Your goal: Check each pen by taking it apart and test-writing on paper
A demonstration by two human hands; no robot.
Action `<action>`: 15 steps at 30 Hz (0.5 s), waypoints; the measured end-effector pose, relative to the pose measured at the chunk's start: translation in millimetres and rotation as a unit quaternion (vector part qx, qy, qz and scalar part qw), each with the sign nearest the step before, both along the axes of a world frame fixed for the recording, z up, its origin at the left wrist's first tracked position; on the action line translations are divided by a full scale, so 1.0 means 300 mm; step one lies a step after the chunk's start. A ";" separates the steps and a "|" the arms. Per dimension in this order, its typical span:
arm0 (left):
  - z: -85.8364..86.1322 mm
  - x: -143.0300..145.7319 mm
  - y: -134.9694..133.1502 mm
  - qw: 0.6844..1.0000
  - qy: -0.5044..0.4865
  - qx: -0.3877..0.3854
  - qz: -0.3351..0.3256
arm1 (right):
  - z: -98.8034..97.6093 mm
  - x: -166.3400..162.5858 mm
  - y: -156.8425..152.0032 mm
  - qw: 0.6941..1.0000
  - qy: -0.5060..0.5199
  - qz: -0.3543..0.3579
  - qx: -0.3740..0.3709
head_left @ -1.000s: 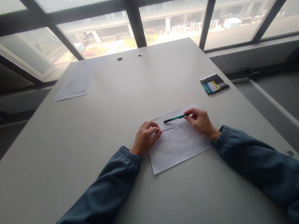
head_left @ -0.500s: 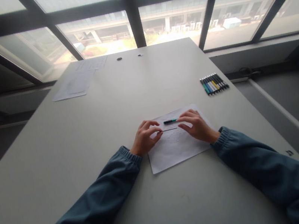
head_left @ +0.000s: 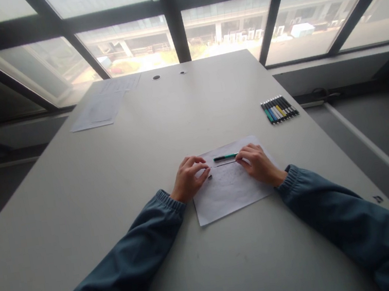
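Observation:
A sheet of white paper (head_left: 230, 196) lies slightly turned under both hands. My right hand (head_left: 258, 164) pinches the right end of a thin dark rod, like a pen refill (head_left: 225, 164), held level just above or on the paper. My left hand (head_left: 190, 178) has thumb and forefinger closed near the rod's left end. A small dark piece (head_left: 210, 177) shows by the left thumb; whether the hand grips it is unclear. Just beyond the rod lies a black and green pen barrel (head_left: 225, 157), its right end against my right fingers.
A row of several pens (head_left: 279, 109) with black, green, blue, white and yellow parts lies by the table's right edge. Loose papers (head_left: 95, 111) rest at the far left. Two round holes (head_left: 156, 77) sit near the far edge of the white table (head_left: 129, 175), before windows.
The thin rod has passed from my left fingers to my right fingers and shifted right. My right hand has let go of the pen barrel. A small dark piece now shows by the left thumb.

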State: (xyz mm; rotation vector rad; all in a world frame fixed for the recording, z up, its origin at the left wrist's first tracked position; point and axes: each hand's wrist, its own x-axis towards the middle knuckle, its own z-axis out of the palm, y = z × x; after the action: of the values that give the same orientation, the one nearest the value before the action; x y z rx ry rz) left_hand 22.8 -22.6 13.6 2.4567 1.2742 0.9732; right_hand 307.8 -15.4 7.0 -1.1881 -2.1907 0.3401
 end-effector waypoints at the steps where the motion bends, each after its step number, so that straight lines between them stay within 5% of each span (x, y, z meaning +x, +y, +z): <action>1: -0.006 -0.002 0.003 1.000 0.002 0.001 0.006 | 0.000 -0.001 -0.001 1.000 -0.007 -0.003 0.001; 15: -0.033 -0.019 0.020 0.999 0.010 -0.028 0.017 | 0.004 -0.001 -0.002 1.000 -0.027 -0.011 0.004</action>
State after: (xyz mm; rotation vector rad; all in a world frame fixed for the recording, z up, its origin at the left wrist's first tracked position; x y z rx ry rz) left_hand 17.1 -16.7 3.7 2.4159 1.3363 0.9113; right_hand 307.4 -16.1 8.3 -1.2295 -2.2202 0.2934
